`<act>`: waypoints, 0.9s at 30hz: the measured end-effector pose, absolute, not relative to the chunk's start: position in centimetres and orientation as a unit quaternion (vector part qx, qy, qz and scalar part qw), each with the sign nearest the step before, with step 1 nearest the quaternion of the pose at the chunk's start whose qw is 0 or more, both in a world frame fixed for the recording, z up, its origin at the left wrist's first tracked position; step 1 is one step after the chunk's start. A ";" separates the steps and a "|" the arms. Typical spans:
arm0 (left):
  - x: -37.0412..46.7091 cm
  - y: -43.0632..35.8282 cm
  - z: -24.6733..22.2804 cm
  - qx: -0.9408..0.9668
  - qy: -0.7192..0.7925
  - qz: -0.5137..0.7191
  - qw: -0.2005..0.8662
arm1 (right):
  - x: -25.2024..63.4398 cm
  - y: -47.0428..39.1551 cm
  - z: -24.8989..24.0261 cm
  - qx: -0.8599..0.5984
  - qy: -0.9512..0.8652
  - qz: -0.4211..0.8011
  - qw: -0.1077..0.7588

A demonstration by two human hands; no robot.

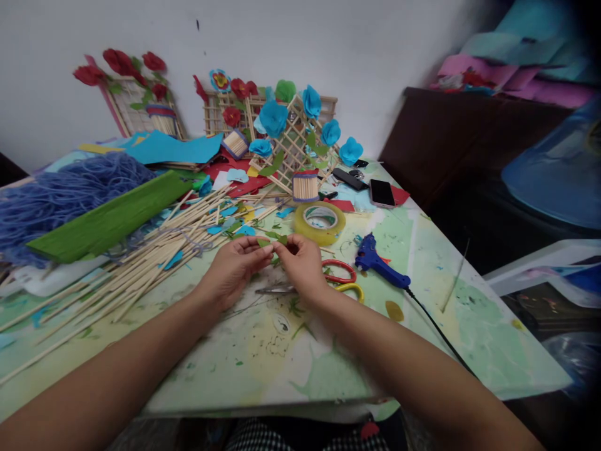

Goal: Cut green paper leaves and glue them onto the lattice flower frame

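My left hand [241, 263] and my right hand [299, 260] meet above the table, thumbs and fingertips pinched together. Between them is a small green paper leaf [277, 238], its tips showing above the fingers. Scissors [340, 272] with one red and one yellow handle loop lie partly under my right wrist, blades pointing left. Just beyond my right hand rests a roll of clear yellowish tape [338, 228]. Small green paper scraps [295, 307] are scattered below my hands.
A blue glue gun [381, 263] lies to the right, its cord running off the front. Thin wooden sticks [154, 269], green crepe paper [113, 216] and purple yarn [70, 194] cover the left. Behind stand a stick lattice [287, 150] with blue paper flowers [273, 118] and a phone [382, 193].
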State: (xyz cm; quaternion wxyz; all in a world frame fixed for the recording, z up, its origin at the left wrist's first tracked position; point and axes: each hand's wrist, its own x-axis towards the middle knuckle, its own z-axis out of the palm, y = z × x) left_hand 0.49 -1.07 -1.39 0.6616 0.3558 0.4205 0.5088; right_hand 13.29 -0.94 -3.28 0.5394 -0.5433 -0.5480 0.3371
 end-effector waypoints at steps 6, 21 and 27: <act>0.5 -1.1 -1.1 0.364 0.455 0.503 0.638 | 13.6 -0.9 -3.3 -0.522 -0.519 0.411 0.538; 0.1 -1.2 -1.4 0.477 0.457 0.418 0.624 | 16.3 0.0 -0.9 -0.473 -0.554 0.508 0.460; 0.2 -1.2 -1.8 0.501 0.452 0.384 0.630 | 15.6 -0.3 -1.0 -0.471 -0.597 0.516 0.395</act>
